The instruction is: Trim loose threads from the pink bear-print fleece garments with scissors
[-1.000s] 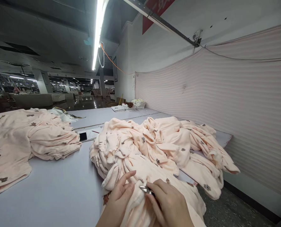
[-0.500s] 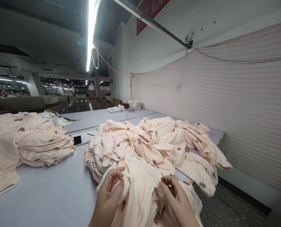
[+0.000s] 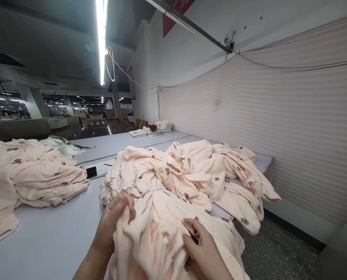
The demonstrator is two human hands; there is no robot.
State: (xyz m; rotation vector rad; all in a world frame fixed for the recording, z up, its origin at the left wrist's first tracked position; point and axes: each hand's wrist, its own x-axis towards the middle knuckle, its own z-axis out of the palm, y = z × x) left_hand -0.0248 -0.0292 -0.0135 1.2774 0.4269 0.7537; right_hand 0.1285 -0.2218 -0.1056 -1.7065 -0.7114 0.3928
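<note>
A pale pink fleece garment [image 3: 158, 221] with small dark paw and bow prints lies bunched before me, hanging down toward the bottom of the view. My left hand [image 3: 116, 216] grips its cloth on the left side, fingers closed over a raised fold. In my right hand [image 3: 201, 241] is a pair of dark thread snips [image 3: 190, 230], of which a thin pointed blade shows, aimed up and to the left. That hand is at the garment's right side, and cloth hides part of its underside. Behind lies a heap of matching pink garments [image 3: 199, 161].
Another pile of pink garments [image 3: 44, 177] lies at the left of the pale table [image 3: 50, 237]. Between the piles are a black phone [image 3: 91, 172] and a paper sheet [image 3: 103, 167]. White stacked cloth [image 3: 163, 126] sits farther back. Striped fabric [image 3: 278, 128] covers the right wall.
My left hand has moved left and slightly up, pulling the garment's cloth with it. My right hand, still holding the snips, has shifted left and slightly down. The whole view has shifted a little.
</note>
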